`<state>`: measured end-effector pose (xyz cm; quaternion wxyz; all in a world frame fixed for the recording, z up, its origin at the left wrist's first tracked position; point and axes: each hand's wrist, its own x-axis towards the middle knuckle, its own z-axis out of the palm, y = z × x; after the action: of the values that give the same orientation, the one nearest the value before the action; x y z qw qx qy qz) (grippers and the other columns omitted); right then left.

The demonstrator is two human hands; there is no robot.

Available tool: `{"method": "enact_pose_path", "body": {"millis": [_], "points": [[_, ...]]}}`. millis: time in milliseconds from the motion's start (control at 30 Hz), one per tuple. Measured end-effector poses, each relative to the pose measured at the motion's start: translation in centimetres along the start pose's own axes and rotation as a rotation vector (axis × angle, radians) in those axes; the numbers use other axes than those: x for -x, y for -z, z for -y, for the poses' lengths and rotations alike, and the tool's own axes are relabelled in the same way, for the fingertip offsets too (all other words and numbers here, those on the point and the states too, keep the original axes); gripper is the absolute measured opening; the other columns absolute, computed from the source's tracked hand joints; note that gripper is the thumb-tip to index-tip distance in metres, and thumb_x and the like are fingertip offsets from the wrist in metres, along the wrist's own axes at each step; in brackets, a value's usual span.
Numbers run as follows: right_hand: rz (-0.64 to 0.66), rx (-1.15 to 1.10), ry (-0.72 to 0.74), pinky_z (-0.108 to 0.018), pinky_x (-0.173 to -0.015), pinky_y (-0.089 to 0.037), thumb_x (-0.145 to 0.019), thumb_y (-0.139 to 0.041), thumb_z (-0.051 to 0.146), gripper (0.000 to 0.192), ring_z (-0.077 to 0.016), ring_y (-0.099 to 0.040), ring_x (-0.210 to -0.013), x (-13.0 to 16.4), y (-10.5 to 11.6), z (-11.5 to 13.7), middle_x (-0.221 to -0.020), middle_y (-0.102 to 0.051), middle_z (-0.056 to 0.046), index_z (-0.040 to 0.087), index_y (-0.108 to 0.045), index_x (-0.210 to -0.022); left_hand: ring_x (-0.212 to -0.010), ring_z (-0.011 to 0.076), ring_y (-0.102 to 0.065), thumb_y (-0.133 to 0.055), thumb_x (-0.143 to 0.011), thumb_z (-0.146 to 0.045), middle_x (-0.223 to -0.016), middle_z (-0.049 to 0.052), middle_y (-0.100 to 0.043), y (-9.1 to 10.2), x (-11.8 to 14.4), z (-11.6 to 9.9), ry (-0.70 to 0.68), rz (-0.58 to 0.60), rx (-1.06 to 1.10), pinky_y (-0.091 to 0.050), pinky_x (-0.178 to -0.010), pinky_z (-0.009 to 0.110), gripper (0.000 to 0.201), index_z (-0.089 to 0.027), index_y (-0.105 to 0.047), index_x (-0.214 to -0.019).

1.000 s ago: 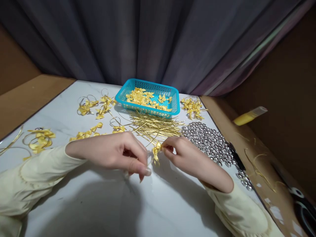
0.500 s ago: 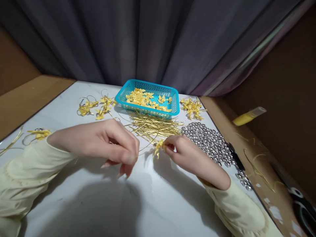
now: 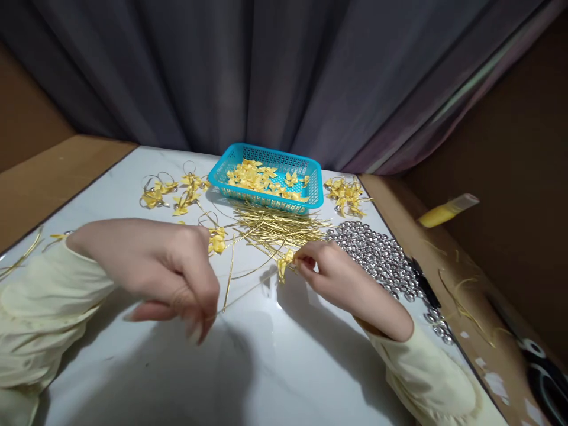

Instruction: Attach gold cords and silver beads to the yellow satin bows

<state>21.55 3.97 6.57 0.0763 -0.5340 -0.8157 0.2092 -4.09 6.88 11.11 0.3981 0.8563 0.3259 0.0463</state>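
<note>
Your desk [image 3: 284,367] is a white slab boxed in by brown board sides, with a dark curtain [image 3: 275,77] hanging across the back, so everything has to sit within arm's reach in front of you. At the far middle stands the blue basket [image 3: 313,186], stocked with loose yellow bows; a heap of gold cords [image 3: 279,228] lies just in front of it and a spread of silver bells [image 3: 377,254] lies to its right, probably laid out as three supplies side by side.

Your left hand [image 3: 173,269] is closed, fingertips pinched low over the desk on a thin gold cord [image 3: 228,281] that rises away from it toward the heap. Your right hand [image 3: 331,272] is also closed, thumb and forefinger nipping a small yellow bow [image 3: 284,264] just above the desk, between the cord heap and the bells. I judge you hold the two apart to keep the cord taut and the bow steady.

Finished-looking pieces [image 3: 171,192] with loops lie far left, another cluster [image 3: 346,192] sits right of the basket, and one [image 3: 216,239] is just beyond your left hand. A yellow tube [image 3: 448,209] and scissors [image 3: 548,378] rest on the right board. Loose cords nearest your hands could tangle with the one you hold.
</note>
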Motion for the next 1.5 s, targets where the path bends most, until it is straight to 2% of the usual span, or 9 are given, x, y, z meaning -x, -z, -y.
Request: {"method": "enact_pose_path", "body": {"millis": [167,300,433,567,833,1033,1167,1300,1500], "points": [[-0.007,-0.004,-0.007,-0.025,-0.06,-0.028,-0.078,-0.042,0.009,0.022,-0.0109,-0.043,-0.059,0.1,0.1,0.2,-0.062,-0.054,-0.002,0.015,-0.051,-0.059,-0.053,0.0127,-0.053,-0.055,-0.077,-0.049,-0.058,0.0,-0.061,-0.3,-0.4,-0.5,0.005,0.03,-0.024,-0.038,-0.049,0.017,0.03,-0.022,-0.069,-0.079],[-0.062,0.017,0.016,-0.028,-0.068,-0.031,-0.082,-0.042,0.011,0.02,-0.0145,-0.048,-0.07,0.9,0.4,1.6,-0.071,-0.058,-0.004,0.014,-0.056,-0.069,-0.067,0.0123,-0.058,-0.053,-0.082,-0.043,-0.082,0.0,-0.068,0.3,-1.7,-1.2,0.004,0.288,0.005,-0.039,-0.056,0.016,0.026,-0.025,-0.067,-0.094],[-0.197,0.031,0.038,-0.031,-0.072,-0.031,-0.085,-0.042,0.013,0.018,-0.017,-0.048,-0.074,2.0,0.4,2.9,-0.074,-0.058,-0.005,0.015,-0.058,-0.077,-0.066,0.0111,-0.058,-0.045,-0.087,-0.044,-0.081,0.001,-0.067,-1.1,-3.5,-2.0,-0.048,0.121,-0.017,-0.037,-0.056,0.017,0.033,-0.021,-0.066,-0.096],[-0.281,0.013,0.07,-0.031,-0.07,-0.032,-0.086,-0.041,0.012,0.017,-0.0174,-0.048,-0.072,3.0,0.0,3.5,-0.074,-0.057,-0.005,0.015,-0.057,-0.08,-0.052,0.0108,-0.053,-0.045,-0.088,-0.041,-0.06,0.0,-0.061,-3.8,-4.7,-2.6,-0.119,-0.059,-0.211,-0.03,-0.049,0.021,0.033,-0.016,-0.065,-0.079],[-0.237,-0.077,0.068,-0.03,-0.069,-0.035,-0.087,-0.041,0.01,0.017,-0.017,-0.05,-0.073,4.3,-0.8,3.1,-0.076,-0.058,-0.005,0.017,-0.054,-0.077,-0.056,0.0168,-0.057,-0.039,-0.092,-0.026,-0.065,0.004,-0.063,-6.0,-4.9,-3.4,-0.257,-0.204,-0.59,-0.031,-0.048,0.027,0.028,-0.015,-0.056,-0.073],[-0.226,-0.174,0.041,-0.03,-0.07,-0.037,-0.087,-0.043,0.01,0.016,-0.0164,-0.051,-0.074,4.6,-1.0,2.5,-0.077,-0.058,-0.004,0.016,-0.054,-0.077,-0.06,0.0169,-0.058,-0.04,-0.082,-0.003,-0.074,0.006,-0.064,-6.5,-4.6,-3.8,-0.3,-0.091,-0.657,-0.038,-0.051,0.027,0.018,-0.014,-0.053,-0.076],[-0.219,-0.221,0.019,-0.03,-0.071,-0.037,-0.088,-0.043,0.013,0.016,-0.0164,-0.051,-0.077,4.7,-1.2,2.0,-0.079,-0.059,-0.004,0.016,-0.055,-0.078,-0.059,0.0143,-0.058,-0.043,-0.083,-0.01,-0.07,0.002,-0.062,-6.6,-4.9,-3.5,-0.276,-0.074,-0.529,-0.038,-0.052,0.024,0.012,-0.015,-0.053,-0.079],[-0.21,-0.242,0.01,-0.031,-0.074,-0.037,-0.088,-0.043,0.014,0.016,-0.0162,-0.051,-0.078,4.8,-1.2,1.6,-0.08,-0.059,-0.004,0.016,-0.056,-0.08,-0.059,0.012,-0.057,-0.038,-0.089,-0.017,-0.067,0.001,-0.059,-6.9,-5.3,-2.9,-0.277,-0.07,-0.435,-0.038,-0.055,0.022,0.022,-0.016,-0.051,-0.072],[-0.223,-0.277,-0.003,-0.03,-0.074,-0.038,-0.087,-0.044,0.012,0.015,-0.0155,-0.052,-0.079,4.9,-1.5,1.2,-0.08,-0.06,-0.003,0.016,-0.057,-0.081,-0.054,0.0164,-0.055,-0.042,-0.091,-0.032,-0.068,0.003,-0.059,-7.6,-5.4,-2.5,-0.281,-0.174,-0.703,-0.031,-0.046,0.026,0.021,-0.016,-0.05,-0.079]]}}
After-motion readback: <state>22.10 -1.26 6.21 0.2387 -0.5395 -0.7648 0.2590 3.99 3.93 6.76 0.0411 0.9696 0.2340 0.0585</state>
